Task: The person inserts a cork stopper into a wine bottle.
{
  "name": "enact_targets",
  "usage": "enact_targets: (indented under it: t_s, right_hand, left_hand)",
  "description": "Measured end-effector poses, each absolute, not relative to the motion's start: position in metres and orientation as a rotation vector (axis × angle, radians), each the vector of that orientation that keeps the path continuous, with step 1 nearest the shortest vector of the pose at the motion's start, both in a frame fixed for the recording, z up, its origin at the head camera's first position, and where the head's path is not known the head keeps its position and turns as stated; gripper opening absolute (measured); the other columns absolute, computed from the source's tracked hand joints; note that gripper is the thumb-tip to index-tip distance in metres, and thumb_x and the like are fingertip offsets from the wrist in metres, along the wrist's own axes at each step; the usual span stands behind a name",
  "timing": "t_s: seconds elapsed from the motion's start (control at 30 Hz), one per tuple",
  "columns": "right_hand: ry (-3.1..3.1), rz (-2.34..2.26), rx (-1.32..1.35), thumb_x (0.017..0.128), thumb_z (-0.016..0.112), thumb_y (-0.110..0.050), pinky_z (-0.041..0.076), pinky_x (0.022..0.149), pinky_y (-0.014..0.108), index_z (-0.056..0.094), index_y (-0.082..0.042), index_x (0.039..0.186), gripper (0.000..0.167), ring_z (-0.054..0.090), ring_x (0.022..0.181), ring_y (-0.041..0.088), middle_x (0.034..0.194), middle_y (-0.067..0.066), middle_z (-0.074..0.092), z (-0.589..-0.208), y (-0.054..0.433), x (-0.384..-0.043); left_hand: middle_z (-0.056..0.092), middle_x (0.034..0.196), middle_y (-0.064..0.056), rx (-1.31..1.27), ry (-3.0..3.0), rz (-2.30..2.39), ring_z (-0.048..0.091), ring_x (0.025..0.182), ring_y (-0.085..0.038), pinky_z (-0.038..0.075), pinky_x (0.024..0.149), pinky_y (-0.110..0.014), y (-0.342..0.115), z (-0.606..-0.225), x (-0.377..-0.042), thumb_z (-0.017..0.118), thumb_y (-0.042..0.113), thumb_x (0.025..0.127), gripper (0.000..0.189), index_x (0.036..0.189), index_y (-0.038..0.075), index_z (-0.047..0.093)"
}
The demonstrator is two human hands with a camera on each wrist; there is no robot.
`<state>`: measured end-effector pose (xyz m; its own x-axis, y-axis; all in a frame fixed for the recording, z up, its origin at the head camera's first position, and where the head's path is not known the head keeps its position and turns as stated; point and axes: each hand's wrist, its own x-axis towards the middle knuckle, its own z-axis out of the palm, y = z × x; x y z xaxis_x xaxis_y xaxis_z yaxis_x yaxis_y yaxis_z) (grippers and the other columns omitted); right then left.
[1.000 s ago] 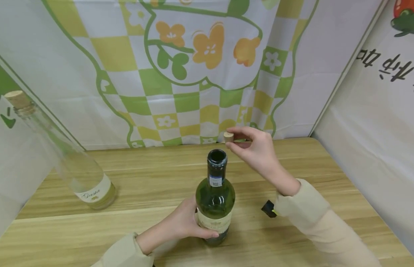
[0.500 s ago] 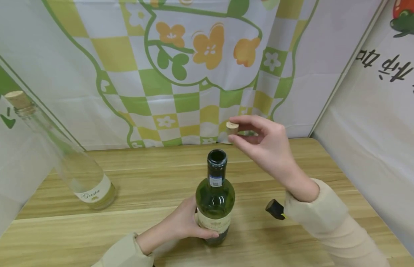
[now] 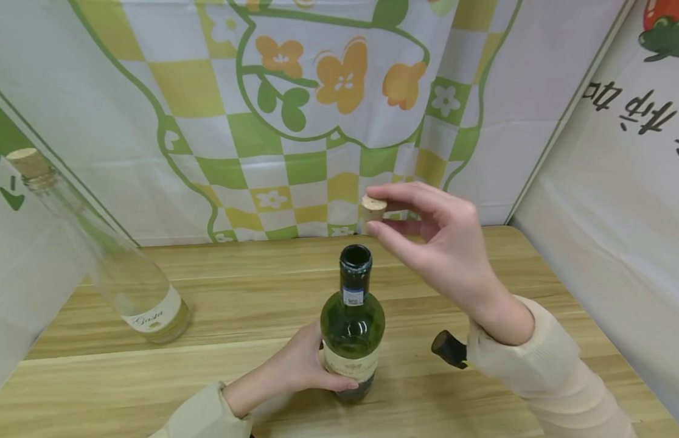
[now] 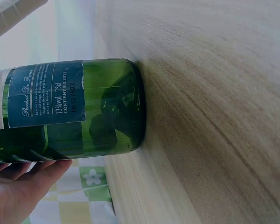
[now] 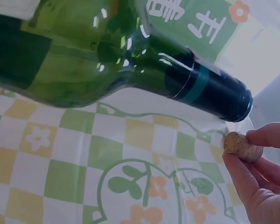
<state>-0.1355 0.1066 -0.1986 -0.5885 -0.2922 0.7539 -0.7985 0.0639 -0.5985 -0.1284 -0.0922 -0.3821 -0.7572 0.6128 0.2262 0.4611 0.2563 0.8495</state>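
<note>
A green wine bottle (image 3: 353,331) stands upright on the wooden table, its dark mouth uncovered. My left hand (image 3: 303,363) grips it low on the body, thumb across the cream label. The left wrist view shows the bottle's base on the wood and the fingers (image 4: 46,179) behind it. Between thumb and fingertips my right hand (image 3: 435,243) pinches a short cork (image 3: 374,207), held above and slightly right of the bottle's mouth. In the right wrist view the cork (image 5: 243,146) is close beside the rim of the neck.
A tall clear bottle (image 3: 148,292) with a cork stopper (image 3: 28,163) stands at the left. A small dark cylindrical piece (image 3: 449,348) shows by the right sleeve (image 3: 528,347), partly hidden behind it. A checked, flowered cloth (image 3: 295,176) hangs at the table's back edge.
My right hand has come up and nearer the camera with the cork, drifting right and then back left. The left hand and green bottle have stayed in place.
</note>
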Motion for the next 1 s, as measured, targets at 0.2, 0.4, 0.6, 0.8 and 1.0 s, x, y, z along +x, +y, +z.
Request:
enact_targets:
  t_s: [0.2, 0.4, 0.6, 0.8, 1.0]
  right_hand:
    - [-1.871, 1.563, 1.161, 0.069, 0.064, 0.022, 0.054, 0.071, 0.034, 0.06, 0.016, 0.096, 0.029, 0.061, 0.087, 0.022, 0.096, 0.021, 0.062, -0.193, 0.102, -0.128]
    - [-1.847, 1.561, 1.226, 0.069, 0.065, 0.021, 0.054, 0.07, 0.034, 0.061, 0.014, 0.096, 0.028, 0.061, 0.088, 0.023, 0.097, 0.02, 0.063, -0.196, 0.1, -0.124]
    - [-1.835, 1.546, 1.253, 0.068, 0.065, 0.023, 0.054, 0.071, 0.034, 0.061, 0.015, 0.095, 0.029, 0.061, 0.089, 0.021, 0.097, 0.021, 0.062, -0.198, 0.098, -0.122]
    - [-1.815, 1.555, 1.279, 0.068, 0.065, 0.022, 0.054, 0.071, 0.034, 0.061, 0.014, 0.096, 0.029, 0.061, 0.088, 0.021, 0.095, 0.02, 0.063, -0.2, 0.097, -0.121]
    - [-1.813, 1.49, 1.298, 0.066, 0.065, 0.023, 0.053, 0.073, 0.032, 0.062, 0.015, 0.091, 0.026, 0.061, 0.09, 0.021, 0.094, 0.022, 0.062, -0.202, 0.096, -0.119]
  left_hand:
    - [0.058, 0.111, 0.008, 1.037, 2.37, 1.522, 0.055, 0.103, -0.011, 0.047, 0.085, -0.03, -0.092, -0.382, -0.129, 0.083, 0.027, 0.064, 0.068, 0.121, 0.022, 0.046]
    - [0.058, 0.112, 0.009, 1.043, 2.384, 1.509, 0.055, 0.103, -0.01, 0.046, 0.086, -0.03, -0.092, -0.383, -0.128, 0.083, 0.029, 0.064, 0.07, 0.122, 0.022, 0.044]
    - [0.058, 0.112, 0.009, 1.041, 2.386, 1.506, 0.055, 0.103, -0.01, 0.046, 0.086, -0.03, -0.092, -0.383, -0.128, 0.083, 0.029, 0.064, 0.07, 0.122, 0.023, 0.044]
    - [0.058, 0.111, 0.008, 1.031, 2.397, 1.51, 0.055, 0.102, -0.01, 0.046, 0.085, -0.03, -0.092, -0.382, -0.127, 0.084, 0.027, 0.063, 0.07, 0.121, 0.021, 0.045]
    - [0.058, 0.112, 0.008, 1.028, 2.395, 1.507, 0.055, 0.103, -0.01, 0.046, 0.087, -0.031, -0.092, -0.381, -0.127, 0.083, 0.027, 0.064, 0.071, 0.122, 0.021, 0.044]
